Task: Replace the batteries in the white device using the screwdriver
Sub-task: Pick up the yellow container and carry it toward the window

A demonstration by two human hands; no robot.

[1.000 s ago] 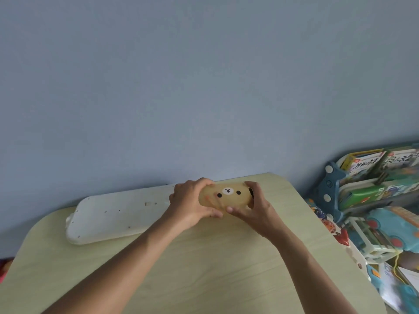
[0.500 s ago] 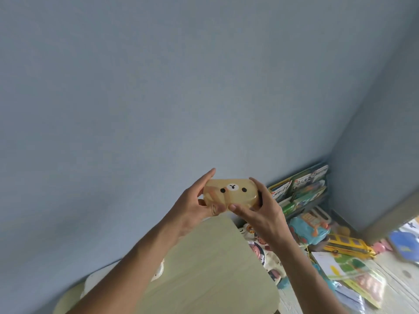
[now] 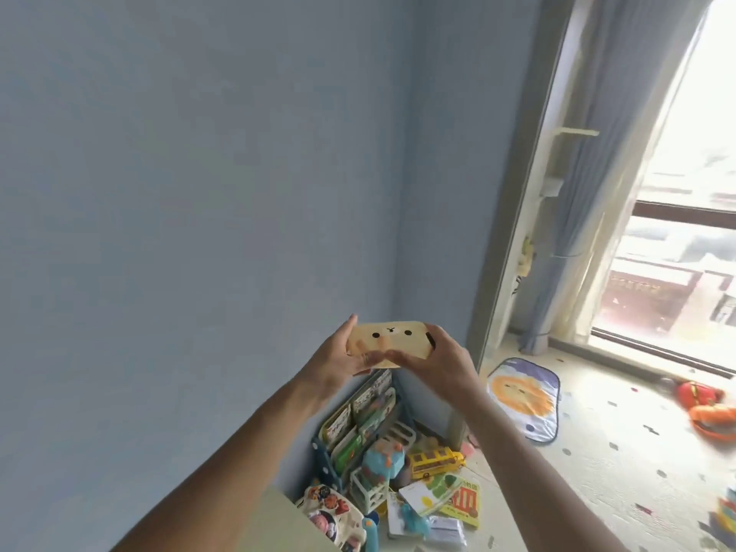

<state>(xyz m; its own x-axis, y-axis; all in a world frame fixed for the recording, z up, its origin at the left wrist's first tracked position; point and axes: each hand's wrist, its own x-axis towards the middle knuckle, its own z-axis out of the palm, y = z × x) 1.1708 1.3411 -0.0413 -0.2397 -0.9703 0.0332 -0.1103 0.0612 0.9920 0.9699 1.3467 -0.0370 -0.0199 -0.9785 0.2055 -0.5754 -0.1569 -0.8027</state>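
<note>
A small tan case with a bear face is held up in the air in front of the blue wall. My left hand grips its left end, thumb under it. My right hand grips its right end, fingers wrapped over the edge. No white device and no screwdriver are in view.
A corner of the pale wooden table shows at the bottom. Beyond it on the floor stand a book rack, a yellow toy bus and several toys and books. A curtained window is at right.
Both hands have lifted the bear-face case off the table and carried it up and to the right. My view has swung right, away from the table and the white device.
</note>
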